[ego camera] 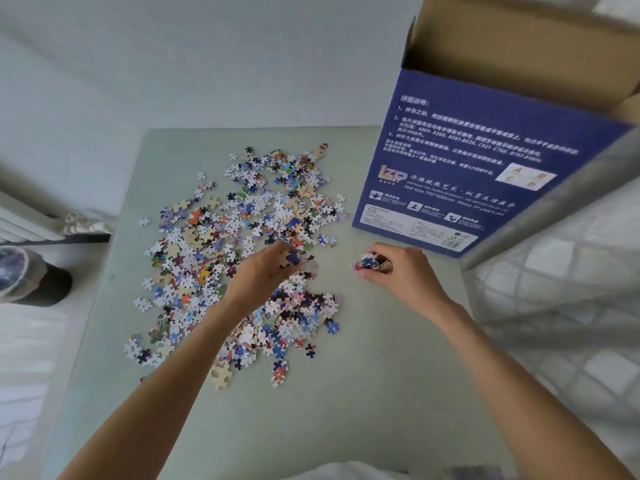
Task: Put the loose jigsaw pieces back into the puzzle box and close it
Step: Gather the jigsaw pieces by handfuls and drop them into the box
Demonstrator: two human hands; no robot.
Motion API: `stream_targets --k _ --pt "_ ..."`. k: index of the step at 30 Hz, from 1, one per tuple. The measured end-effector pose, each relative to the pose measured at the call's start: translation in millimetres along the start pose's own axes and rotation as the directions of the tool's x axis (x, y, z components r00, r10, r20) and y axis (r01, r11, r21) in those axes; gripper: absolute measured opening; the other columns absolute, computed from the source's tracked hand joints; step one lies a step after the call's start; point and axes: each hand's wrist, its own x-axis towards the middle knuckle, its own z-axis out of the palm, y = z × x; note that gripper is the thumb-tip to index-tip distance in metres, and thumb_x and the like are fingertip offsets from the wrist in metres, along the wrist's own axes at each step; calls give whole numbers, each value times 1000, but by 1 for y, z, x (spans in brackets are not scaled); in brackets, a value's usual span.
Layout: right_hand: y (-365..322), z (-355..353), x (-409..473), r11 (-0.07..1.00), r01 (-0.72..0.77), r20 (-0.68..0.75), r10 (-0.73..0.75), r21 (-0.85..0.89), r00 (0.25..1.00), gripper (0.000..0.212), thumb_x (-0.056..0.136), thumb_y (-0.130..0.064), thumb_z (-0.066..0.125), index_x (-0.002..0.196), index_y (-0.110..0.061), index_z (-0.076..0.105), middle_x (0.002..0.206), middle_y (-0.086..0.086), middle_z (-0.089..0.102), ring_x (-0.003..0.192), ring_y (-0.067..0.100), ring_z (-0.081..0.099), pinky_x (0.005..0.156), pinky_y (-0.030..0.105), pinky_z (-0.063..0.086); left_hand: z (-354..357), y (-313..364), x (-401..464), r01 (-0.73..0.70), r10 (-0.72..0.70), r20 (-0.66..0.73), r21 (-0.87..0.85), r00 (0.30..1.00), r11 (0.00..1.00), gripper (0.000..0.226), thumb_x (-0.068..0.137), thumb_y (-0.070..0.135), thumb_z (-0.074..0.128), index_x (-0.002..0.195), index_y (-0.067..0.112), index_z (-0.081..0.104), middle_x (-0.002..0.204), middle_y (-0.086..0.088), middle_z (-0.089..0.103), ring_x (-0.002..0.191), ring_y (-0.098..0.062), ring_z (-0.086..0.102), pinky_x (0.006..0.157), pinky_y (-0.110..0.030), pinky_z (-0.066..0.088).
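A wide scatter of loose jigsaw pieces [242, 237] covers the middle and left of the pale green table [363, 393]. The blue puzzle box [467, 161] stands upright at the table's far right corner, its brown cardboard flaps open at the top. My left hand [263, 271] reaches into the pile and pinches a few pieces between fingers and thumb. My right hand [398, 271] hovers just right of the pile, below the box, gripping a small bunch of pieces.
A dark round container [31, 282] with a shiny lid sits on the floor to the left of the table. A white radiator [24, 223] stands at the far left. A grey rail and mesh fabric [554, 306] border the table's right side.
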Motion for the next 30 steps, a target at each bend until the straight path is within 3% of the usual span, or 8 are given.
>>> stream_targets --k 2,6,8,11,15,20,24,30 --pt "-10 -53 0 997 69 -98 -66 21 993 27 75 -33 77 96 -18 68 73 -8 64 56 -9 54 56 5 37 -11 33 13 -61 59 -47 -40 997 997 28 87 30 58 111 15 56 86 8 65 62 -3 59 59 -13 49" --pt "-27 -157 9 981 191 -344 -170 28 924 21 76 -32 75 89 -18 66 74 -7 66 64 -1 61 60 13 43 -30 102 47 -170 153 -117 -158 981 973 18 88 23 61 104 21 53 68 22 54 51 9 53 49 -7 37" --pt "-28 -195 23 977 210 -449 -201 -30 871 20 78 -32 74 88 -18 66 75 -6 65 65 1 57 59 11 39 -37 131 69 -227 200 -153 -186 968 956 17 87 22 63 100 21 52 62 18 53 48 4 49 47 -8 35" --pt "-19 -230 49 971 165 -532 -234 -176 813 24 81 -36 71 96 -19 66 84 -10 62 71 4 54 60 13 36 -43 170 104 -290 246 -204 -224 948 930 16 86 26 64 97 27 52 74 13 59 57 -8 51 53 -17 41" --pt "-3 -243 75 928 100 -533 -291 -359 795 30 82 -38 69 102 -16 65 90 0 69 79 17 62 67 25 42 -57 217 141 -400 338 -274 -211 900 892 14 87 27 63 96 23 53 76 19 57 59 -2 50 53 -8 37" --pt "16 -232 89 921 85 -491 -278 -379 826 34 78 -36 73 104 -15 63 93 3 70 83 21 64 72 33 48 -68 250 181 -501 459 -317 -61 830 863 21 87 31 63 103 17 56 68 21 53 56 1 48 52 -9 34" --pt "22 -228 90 952 105 -517 -246 -286 820 35 77 -41 73 101 -17 66 91 0 69 80 15 63 72 35 53 -68 253 205 -500 522 -238 152 819 853 30 87 36 60 114 22 57 90 4 66 74 -17 59 62 -21 42" --pt "22 -230 90 960 106 -497 -226 -258 838 31 79 -42 70 100 -20 69 94 -2 69 80 12 63 71 36 55 -70 249 221 -449 515 -96 375 851 811 34 82 38 65 115 30 60 104 3 67 94 -22 60 75 -30 44"
